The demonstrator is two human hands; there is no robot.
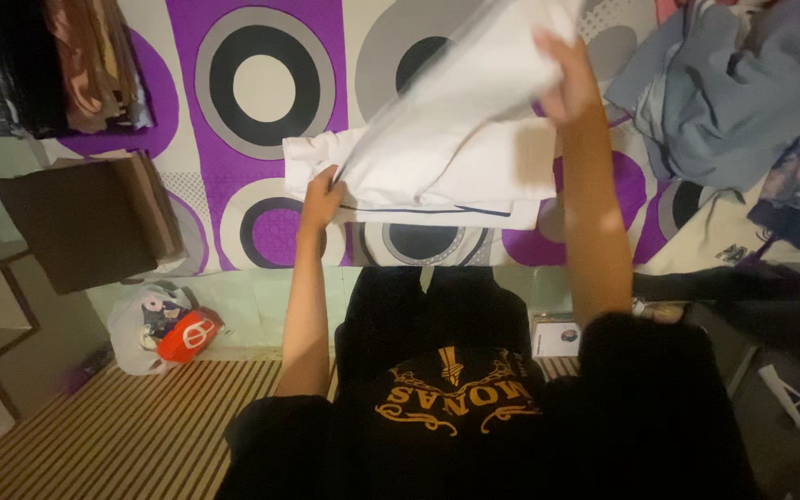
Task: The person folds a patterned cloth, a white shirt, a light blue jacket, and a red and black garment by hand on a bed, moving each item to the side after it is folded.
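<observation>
A white garment (456, 139) with a thin dark stripe lies on a bed sheet (261, 56) printed with purple, grey and black circles. My left hand (323, 199) pinches the garment's lower left edge against the sheet. Farther out, my right hand (567, 79) is raised and grips the garment's upper part, lifting a fold of cloth up and over. The lifted cloth hides part of my right hand's fingers.
A heap of grey-blue clothes (733, 93) lies at the right of the bed. Folded brown and dark cloths (85, 65) are stacked at the upper left, with a brown stack (94, 222) below. A white plastic bag (159, 329) sits on the striped floor mat (131, 426).
</observation>
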